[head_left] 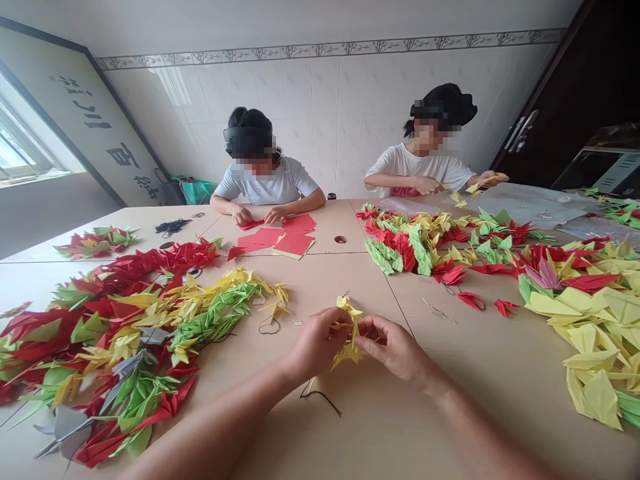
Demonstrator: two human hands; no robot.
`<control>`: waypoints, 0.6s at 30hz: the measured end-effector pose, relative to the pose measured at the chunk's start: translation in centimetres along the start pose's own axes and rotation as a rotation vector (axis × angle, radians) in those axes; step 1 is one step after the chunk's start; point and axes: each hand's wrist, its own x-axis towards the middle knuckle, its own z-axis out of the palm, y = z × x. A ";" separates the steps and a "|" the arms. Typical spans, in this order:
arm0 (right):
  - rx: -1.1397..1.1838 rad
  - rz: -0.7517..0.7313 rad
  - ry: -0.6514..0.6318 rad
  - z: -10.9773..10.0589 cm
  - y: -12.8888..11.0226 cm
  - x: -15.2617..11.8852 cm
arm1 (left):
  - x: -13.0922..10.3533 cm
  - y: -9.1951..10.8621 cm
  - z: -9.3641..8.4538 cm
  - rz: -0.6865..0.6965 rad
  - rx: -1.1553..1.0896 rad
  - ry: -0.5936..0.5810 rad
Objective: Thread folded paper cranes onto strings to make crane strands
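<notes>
Around everything, a tiled room: pale wall [300,100] with a patterned border, window [15,157] at the left, dark cabinet [550,107] at the right, framed calligraphy panel [100,127] tilted by the window. Below, a broad beige table [280,420] with seams and a round hole [341,239]. Across it, two people: one [265,180] bent over red square sheets [295,241], one [420,163] with yellow paper pieces [473,189] in hand. To the left, a heap of red, green and yellow folded paper [145,300]; to the right, a spread of large yellow folds [600,333].

Between the heaps, bare forearms reaching in, left hand [313,343] and right hand [397,347] almost meeting above the table. Between them, a small cluster of yellow folded shapes [347,353] — apparently being worked at close range. Left fingers closed together on the cluster; right thumb and forefinger curled against its edge, too hidden to tell whether clamped. With paper this thin, likely calling for a light pinch and a steady left hold — creasing or slipping quite possible. Smallest, near the left wrist, a loose black thread [323,395] lying on the table.
</notes>
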 end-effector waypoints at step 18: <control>0.009 0.016 -0.063 -0.4 -0.6 -0.3 | 0.3 0.1 -0.1 -0.135 -0.334 -0.041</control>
